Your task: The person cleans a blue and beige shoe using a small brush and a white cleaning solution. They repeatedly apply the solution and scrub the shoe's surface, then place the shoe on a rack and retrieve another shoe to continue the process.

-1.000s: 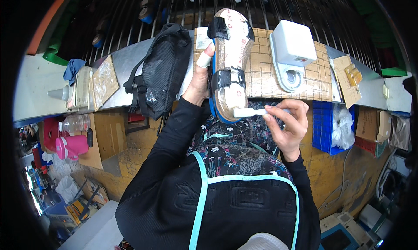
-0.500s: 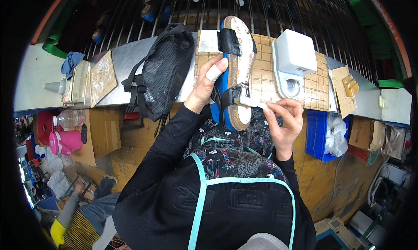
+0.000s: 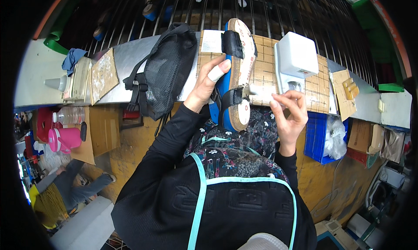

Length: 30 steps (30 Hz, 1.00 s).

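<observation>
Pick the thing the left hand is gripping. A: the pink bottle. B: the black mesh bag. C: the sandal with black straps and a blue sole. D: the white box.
C: the left hand wraps the blue edge of the sandal, held upright above the bench, with the mesh bag lying apart beside it.

A single head-worn fisheye view is looking steeply down from above the person's own chest, facing forward over the long grey metal counter. It is sitting close: the black-sleeved forearms are rising from the lower edge, and the left hand and right hand are filling the centre around the cork-soled sandal with black straps. Straight edges are bowing toward the dark round rim, and the floor is showing at the lower left.
</observation>
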Each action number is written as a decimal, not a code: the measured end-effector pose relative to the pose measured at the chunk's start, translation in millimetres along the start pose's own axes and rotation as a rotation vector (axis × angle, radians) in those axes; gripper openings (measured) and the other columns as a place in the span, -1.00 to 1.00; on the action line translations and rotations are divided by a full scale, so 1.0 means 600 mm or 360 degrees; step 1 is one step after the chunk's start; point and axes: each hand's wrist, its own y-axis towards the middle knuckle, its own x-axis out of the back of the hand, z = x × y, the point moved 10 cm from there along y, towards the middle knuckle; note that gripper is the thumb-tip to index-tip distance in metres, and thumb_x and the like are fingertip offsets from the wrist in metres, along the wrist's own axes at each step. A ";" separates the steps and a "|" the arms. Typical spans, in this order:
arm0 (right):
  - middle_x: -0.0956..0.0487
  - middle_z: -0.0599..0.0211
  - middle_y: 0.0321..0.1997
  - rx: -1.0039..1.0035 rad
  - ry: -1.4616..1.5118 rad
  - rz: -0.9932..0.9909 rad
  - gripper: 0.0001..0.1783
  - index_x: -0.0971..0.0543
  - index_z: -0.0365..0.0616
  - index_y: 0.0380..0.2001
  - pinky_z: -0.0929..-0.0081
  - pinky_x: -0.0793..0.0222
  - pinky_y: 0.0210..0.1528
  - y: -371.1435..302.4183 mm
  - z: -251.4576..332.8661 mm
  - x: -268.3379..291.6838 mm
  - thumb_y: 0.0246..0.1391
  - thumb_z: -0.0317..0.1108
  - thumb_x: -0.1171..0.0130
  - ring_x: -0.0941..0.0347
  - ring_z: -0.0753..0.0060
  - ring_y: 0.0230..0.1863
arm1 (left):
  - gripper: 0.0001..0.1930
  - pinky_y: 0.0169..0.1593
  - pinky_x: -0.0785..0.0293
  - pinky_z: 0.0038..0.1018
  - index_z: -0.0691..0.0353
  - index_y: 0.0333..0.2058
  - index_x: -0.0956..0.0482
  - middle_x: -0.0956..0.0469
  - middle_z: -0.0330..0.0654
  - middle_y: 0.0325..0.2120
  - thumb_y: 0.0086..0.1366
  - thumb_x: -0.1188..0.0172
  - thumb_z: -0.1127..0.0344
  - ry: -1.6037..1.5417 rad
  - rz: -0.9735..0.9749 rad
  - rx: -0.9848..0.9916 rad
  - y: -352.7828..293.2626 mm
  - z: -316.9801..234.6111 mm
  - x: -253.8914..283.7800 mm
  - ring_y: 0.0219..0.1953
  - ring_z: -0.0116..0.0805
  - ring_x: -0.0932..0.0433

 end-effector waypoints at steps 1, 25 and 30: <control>-0.46 0.39 -0.32 -0.0035 -0.0047 0.0015 -0.78 -0.70 -0.15 -0.32 0.73 -0.25 -0.35 -0.006 -0.003 -0.001 -0.13 -0.48 -0.41 -0.34 0.65 -0.51 | -0.30 -0.01 -0.39 -0.55 0.50 0.05 -0.41 -0.53 -0.06 -0.13 0.21 -0.17 -0.10 0.0029 0.0004 -0.0028 -0.002 -0.008 -0.001 -0.11 -0.41 -0.51; -0.45 0.38 -0.34 -0.0123 -0.0006 -0.0081 -0.83 -0.69 -0.20 -0.33 0.66 -0.26 -0.42 0.039 -0.039 0.003 -0.08 -0.48 -0.36 -0.34 0.59 -0.44 | -0.38 0.01 -0.35 -0.50 0.47 0.00 -0.44 -0.54 -0.11 -0.15 0.18 -0.19 -0.01 0.0207 0.0255 -0.0160 0.001 -0.006 -0.028 -0.10 -0.44 -0.46; -0.44 0.38 -0.30 -0.0061 -0.0192 -0.0322 -0.85 -0.69 -0.18 -0.32 0.66 -0.25 -0.37 0.107 -0.037 0.040 -0.04 -0.46 -0.34 -0.38 0.58 -0.38 | -0.02 0.09 -0.44 -0.37 0.52 0.09 -0.35 -0.52 0.03 -0.04 -0.03 -0.25 -0.33 0.0131 0.0431 -0.0022 0.005 -0.002 -0.052 -0.04 -0.23 -0.56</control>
